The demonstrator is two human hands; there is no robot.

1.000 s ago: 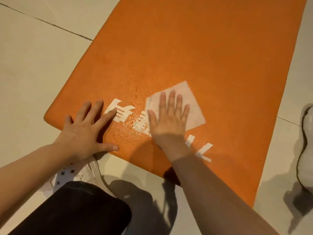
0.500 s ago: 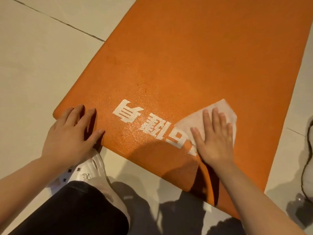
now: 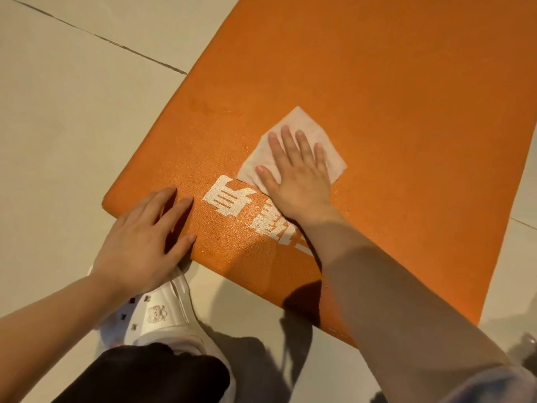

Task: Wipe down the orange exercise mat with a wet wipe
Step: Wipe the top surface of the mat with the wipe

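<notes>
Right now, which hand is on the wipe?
The right hand, pressing flat on the white wipe. The left hand rests on the mat's bare corner.

A white shoe [image 3: 162, 312] rests on the pale tiled floor [image 3: 72, 117].

Warm, fairly bright light casts soft shadows toward the viewer; wet glare speckles the mat [image 3: 377, 82]; edges blur.

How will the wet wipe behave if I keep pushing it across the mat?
The wet wipe looks thin and limp, so it may bunch. The right hand presses it flat, which probably keeps it spread. The orange mat looks textured, so expect drag.
</notes>
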